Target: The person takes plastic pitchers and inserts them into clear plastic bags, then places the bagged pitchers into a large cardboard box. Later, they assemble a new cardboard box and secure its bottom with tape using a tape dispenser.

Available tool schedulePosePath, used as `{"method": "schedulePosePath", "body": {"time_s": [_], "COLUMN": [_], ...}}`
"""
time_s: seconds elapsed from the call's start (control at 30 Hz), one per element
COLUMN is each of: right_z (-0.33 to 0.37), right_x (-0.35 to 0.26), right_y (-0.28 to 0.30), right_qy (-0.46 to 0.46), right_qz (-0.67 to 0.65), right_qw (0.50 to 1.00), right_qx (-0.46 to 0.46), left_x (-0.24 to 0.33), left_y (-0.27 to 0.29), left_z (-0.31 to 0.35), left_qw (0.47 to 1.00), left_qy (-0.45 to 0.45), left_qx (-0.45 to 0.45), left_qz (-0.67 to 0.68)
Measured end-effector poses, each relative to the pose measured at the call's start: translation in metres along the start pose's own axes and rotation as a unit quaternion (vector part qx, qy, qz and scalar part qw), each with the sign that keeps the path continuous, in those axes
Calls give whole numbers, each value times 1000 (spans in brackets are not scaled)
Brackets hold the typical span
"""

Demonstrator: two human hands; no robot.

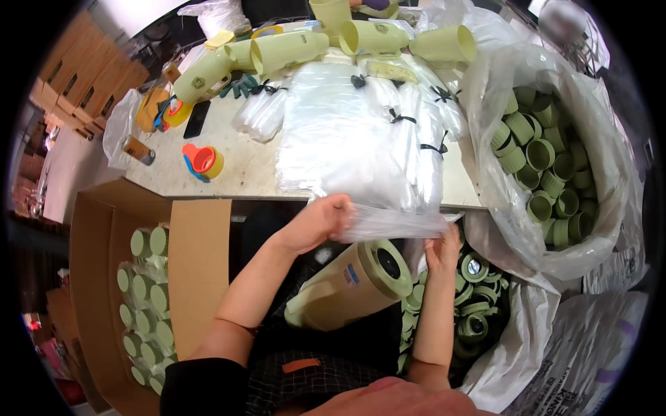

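A clear plastic bag is stretched between my hands near the table's front edge. My left hand grips one end of it, fingers closed. The other end is pinched in my right hand. Below the bag, a pale green thermos-like bottle lies tilted across my lap, its round dark-centred end toward my right hand. A small blue-and-white sticker is on its side. Just beyond my hands, a stack of flat clear bags covers the table.
An open cardboard box at left holds several green-topped bottles in plastic. Green lids fill a sack at right, and green cups a large bag above it. Green bottle shells line the table's back. A tape dispenser and phone lie left.
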State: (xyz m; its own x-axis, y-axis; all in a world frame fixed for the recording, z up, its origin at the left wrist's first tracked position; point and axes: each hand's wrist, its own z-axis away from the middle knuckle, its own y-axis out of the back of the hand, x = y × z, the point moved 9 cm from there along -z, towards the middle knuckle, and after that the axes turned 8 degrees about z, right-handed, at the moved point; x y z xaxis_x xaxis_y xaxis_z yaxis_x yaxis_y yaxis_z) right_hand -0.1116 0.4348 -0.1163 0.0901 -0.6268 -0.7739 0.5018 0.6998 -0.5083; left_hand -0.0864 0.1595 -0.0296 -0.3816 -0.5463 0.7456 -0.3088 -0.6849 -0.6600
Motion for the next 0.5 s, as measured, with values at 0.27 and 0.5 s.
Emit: {"method": "schedulePosePath", "body": {"time_s": [0.27, 0.5], "right_z": [142, 232], "right_x": [17, 78], "right_y": [14, -12], "right_qy": [317, 110], "right_qz": [353, 380], "right_qw": [879, 841], "right_qx": [46, -369], "left_x": [17, 15], "left_y": [-17, -41], "left_z": [57, 236], "left_qw": [899, 808], "left_qy": [-192, -263], "left_qx": [122, 231], "left_qz": [-374, -474]}}
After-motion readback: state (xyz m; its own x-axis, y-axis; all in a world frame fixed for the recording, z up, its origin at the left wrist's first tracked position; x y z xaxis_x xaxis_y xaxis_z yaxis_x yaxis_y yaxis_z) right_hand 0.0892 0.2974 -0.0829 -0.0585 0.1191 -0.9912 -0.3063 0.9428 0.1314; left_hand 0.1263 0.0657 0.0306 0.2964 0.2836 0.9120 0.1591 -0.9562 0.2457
